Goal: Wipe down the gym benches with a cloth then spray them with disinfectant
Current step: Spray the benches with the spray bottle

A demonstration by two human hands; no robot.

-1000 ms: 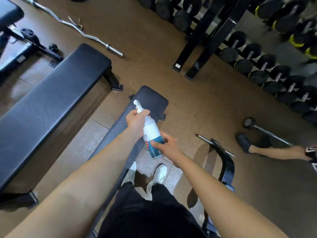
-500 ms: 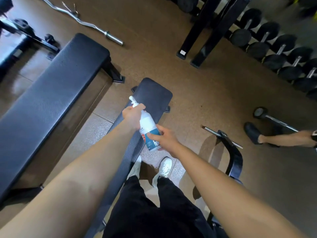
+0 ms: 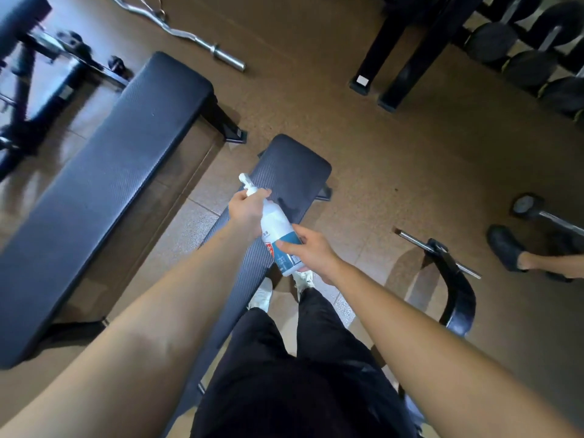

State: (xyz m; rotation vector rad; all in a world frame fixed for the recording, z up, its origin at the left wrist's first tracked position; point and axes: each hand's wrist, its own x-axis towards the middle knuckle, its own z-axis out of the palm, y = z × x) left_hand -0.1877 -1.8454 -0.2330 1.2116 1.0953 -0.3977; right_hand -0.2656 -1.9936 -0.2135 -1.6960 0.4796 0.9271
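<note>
I hold a white spray bottle (image 3: 278,230) with a teal and red label over the narrow black bench (image 3: 292,167) in front of me. My left hand (image 3: 246,210) grips its neck just below the white spray head, which points up and to the left. My right hand (image 3: 311,252) wraps the lower, labelled end. The bottle lies tilted, nozzle away from me. A wider black bench (image 3: 104,181) runs parallel on the left. No cloth is in view.
A curl bar (image 3: 202,42) lies on the brown floor beyond the left bench. A dumbbell rack (image 3: 524,55) with black legs stands at the upper right. Another person's foot (image 3: 505,248) and a dumbbell (image 3: 531,207) are at the right. A black curved frame (image 3: 455,286) is beside my right arm.
The view has shifted slightly. Both hands keep the same grip on the bottle over the narrow bench.
</note>
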